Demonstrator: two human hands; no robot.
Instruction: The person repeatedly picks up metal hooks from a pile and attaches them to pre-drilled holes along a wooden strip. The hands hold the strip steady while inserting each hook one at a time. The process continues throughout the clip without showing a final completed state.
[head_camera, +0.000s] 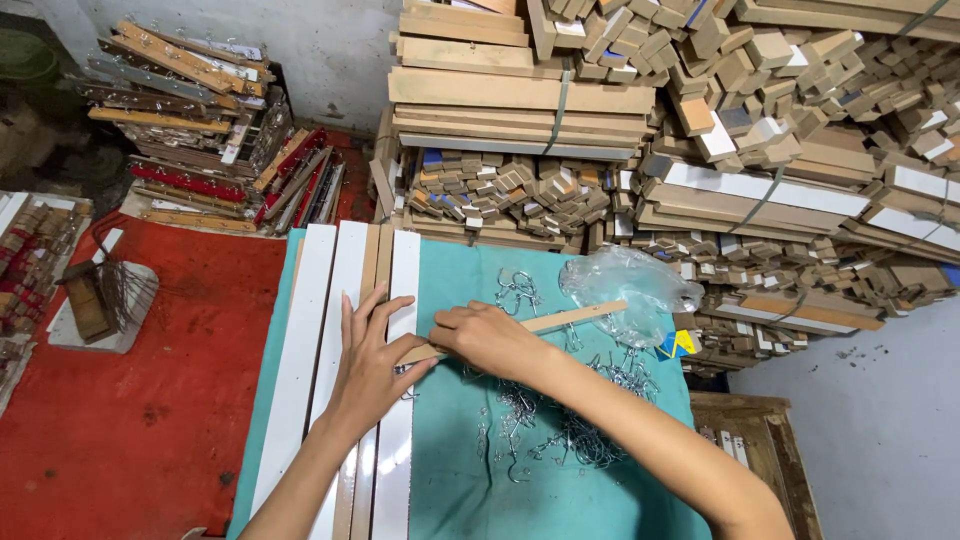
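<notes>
While the left hand (372, 362) lies spread on the strips (392, 300), the right hand (487, 338) grips a stick (560, 319); next it needs lining up.

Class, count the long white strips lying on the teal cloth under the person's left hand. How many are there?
3. One white strip lies at the left edge of the teal cloth, one just right of it, and one beside the left hand, with bare wooden strips between.
</notes>
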